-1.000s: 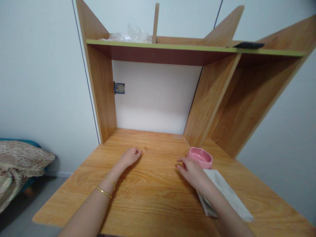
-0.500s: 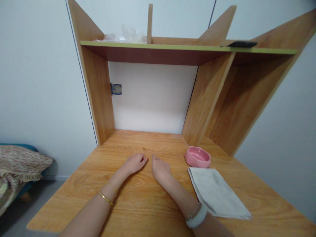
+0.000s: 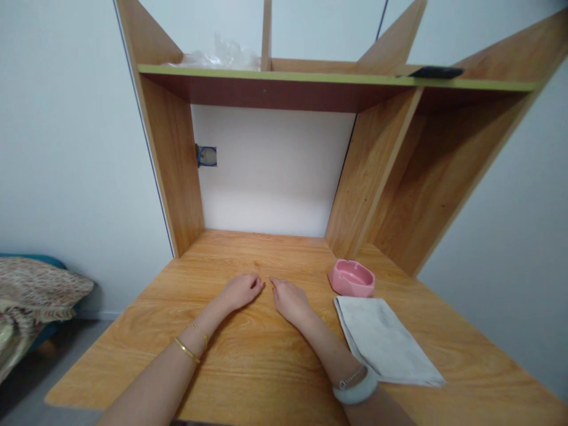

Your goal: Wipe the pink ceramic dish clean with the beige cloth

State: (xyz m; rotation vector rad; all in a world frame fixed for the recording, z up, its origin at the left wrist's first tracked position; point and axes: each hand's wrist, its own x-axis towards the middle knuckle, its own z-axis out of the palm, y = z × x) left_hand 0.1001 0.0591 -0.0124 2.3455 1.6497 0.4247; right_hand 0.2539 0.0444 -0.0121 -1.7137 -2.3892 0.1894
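My left hand [image 3: 239, 290] rests on the wooden desk [image 3: 266, 355] near its middle, fingers curled loosely with nothing in them. My right hand [image 3: 290, 299] lies just to its right, fingertips nearly touching the left hand, fingers also curled and holding nothing. Thin gold bangles circle the left wrist, and the right wrist carries a pale bangle. A pink ashtray-like dish [image 3: 352, 277] stands to the right of my right hand. In front of the dish a folded white cloth [image 3: 385, 340] lies flat on the desk.
The desk has a wooden hutch with a shelf [image 3: 310, 77] overhead and an upright divider [image 3: 364, 177] at the right. Crumpled clear plastic [image 3: 222, 56] and a flat black object [image 3: 435, 72] lie on the shelf. A patterned blanket [image 3: 31, 290] is at the far left.
My right hand left the spot beside the pink dish, over the cloth, and moved left to rest next to my left hand. The left hand stayed put.
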